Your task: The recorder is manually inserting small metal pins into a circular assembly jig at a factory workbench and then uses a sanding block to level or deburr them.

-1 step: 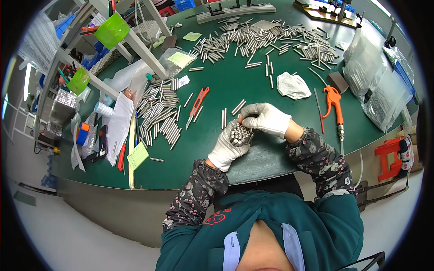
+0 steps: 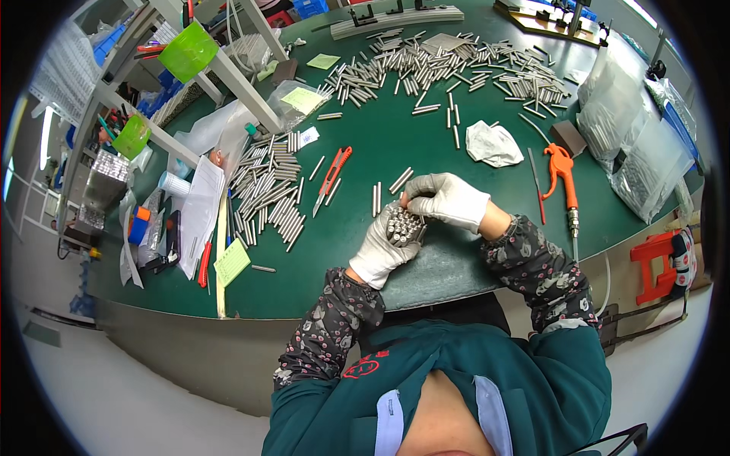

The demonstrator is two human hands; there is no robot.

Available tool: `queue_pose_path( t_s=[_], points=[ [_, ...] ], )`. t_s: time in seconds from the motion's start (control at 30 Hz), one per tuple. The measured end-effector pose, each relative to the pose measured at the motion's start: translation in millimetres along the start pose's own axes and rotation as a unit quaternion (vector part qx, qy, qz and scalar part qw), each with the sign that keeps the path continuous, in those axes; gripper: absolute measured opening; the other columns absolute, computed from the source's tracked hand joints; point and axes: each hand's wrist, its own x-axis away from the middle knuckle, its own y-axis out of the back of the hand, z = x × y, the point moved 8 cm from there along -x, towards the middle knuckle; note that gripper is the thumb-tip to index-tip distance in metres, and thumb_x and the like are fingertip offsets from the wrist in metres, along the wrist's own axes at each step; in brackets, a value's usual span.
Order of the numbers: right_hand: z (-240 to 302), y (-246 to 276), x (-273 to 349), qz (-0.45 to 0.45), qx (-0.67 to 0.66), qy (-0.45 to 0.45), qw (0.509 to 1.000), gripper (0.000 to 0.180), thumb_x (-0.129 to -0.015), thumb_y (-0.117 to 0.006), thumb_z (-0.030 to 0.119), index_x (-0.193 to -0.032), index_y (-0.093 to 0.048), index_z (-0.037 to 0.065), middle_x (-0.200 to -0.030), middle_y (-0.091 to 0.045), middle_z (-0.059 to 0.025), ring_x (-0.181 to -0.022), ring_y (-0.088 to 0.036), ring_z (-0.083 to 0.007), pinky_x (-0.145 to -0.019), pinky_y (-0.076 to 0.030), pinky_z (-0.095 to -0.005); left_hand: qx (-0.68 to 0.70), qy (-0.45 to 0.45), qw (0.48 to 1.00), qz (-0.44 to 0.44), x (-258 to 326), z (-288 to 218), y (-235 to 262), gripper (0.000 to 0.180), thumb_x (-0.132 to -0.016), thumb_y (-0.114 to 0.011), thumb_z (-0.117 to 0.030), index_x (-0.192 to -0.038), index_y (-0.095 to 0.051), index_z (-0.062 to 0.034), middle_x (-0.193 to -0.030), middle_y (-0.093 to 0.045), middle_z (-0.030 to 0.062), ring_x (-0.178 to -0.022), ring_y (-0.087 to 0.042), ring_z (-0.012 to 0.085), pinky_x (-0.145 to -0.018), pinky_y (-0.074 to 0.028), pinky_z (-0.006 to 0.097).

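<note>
Watching the head view. Left hand (image 2: 386, 247) in a white glove, grip wrapped around a bundle of short silver metal pins (image 2: 403, 226), ends pointing up at me. Bundle sits over the near edge of the round green-topped desk (image 2: 426, 152), just in front of the body.

Right hand (image 2: 449, 199), also white-gloved, lies over the top right of the bundle, fingertips (image 2: 411, 199) pressed together against the pin ends. Can't tell whether it pinches a single pin or only touches them.

On the desk just beyond the hands: a few loose silver pins (image 2: 388, 190). Left of those, a red-handled utility knife (image 2: 332, 179), then a dense heap of silver pins (image 2: 268, 194) beside white paper sheets (image 2: 199, 213). Far side: a wide scatter of silver pins (image 2: 449, 68). Right of centre: a crumpled white cloth (image 2: 493, 144) and an orange air blow gun (image 2: 563, 178) with its hose running to the desk edge. Clear plastic bags (image 2: 631, 137) stacked at the right rim. Green tape roll (image 2: 188, 51) on the grey rack to the left.
</note>
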Motion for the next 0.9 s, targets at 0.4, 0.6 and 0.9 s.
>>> queue_pose_path(
  t_s=[0.4, 0.6, 0.9],
  points=[
    [-4.4, 6.8, 8.8, -0.021, -0.023, -0.023, 0.999, 0.015, -0.075, -0.057, 0.011, -0.087, -0.058, 0.002, -0.076, -0.057, -0.0005, -0.069, -0.049, -0.0067, -0.064, -0.041, -0.0193, 0.000, -0.004, 1.000, -0.004, -0.1, 0.9, 2.5, 0.053, -0.059, -0.061, 0.006, -0.106, -0.042, -0.0069, -0.094, -0.052, 0.0002, -0.085, -0.051, 0.0083, -0.075, -0.043, 0.021],
    [-4.9, 2.4, 18.0, -0.020, -0.064, -0.019, 0.998, 0.014, -0.074, -0.057, 0.012, -0.086, -0.058, 0.003, -0.073, -0.056, 0.0009, -0.064, -0.047, -0.0057, -0.060, -0.040, -0.0193, 0.015, -0.020, 1.000, -0.003, 2.2, -0.2, 1.2, 0.054, -0.059, -0.061, 0.008, -0.106, -0.042, -0.0078, -0.094, -0.052, 0.0005, -0.084, -0.052, 0.0086, -0.074, -0.043, 0.022],
    [51.1, 2.9, 34.6, -0.081, 0.256, 0.269, 0.925, 0.011, -0.067, -0.060, 0.009, -0.077, -0.058, 0.005, -0.070, -0.056, -0.0067, -0.066, -0.053, -0.0206, -0.061, -0.043, -0.0289, 0.031, -0.016, 0.999, 0.010, -5.5, 4.0, -6.4, 0.058, -0.059, -0.060, 0.009, -0.111, -0.041, -0.0065, -0.099, -0.051, 0.0011, -0.087, -0.051, 0.0094, -0.076, -0.043, 0.023]
  ],
)
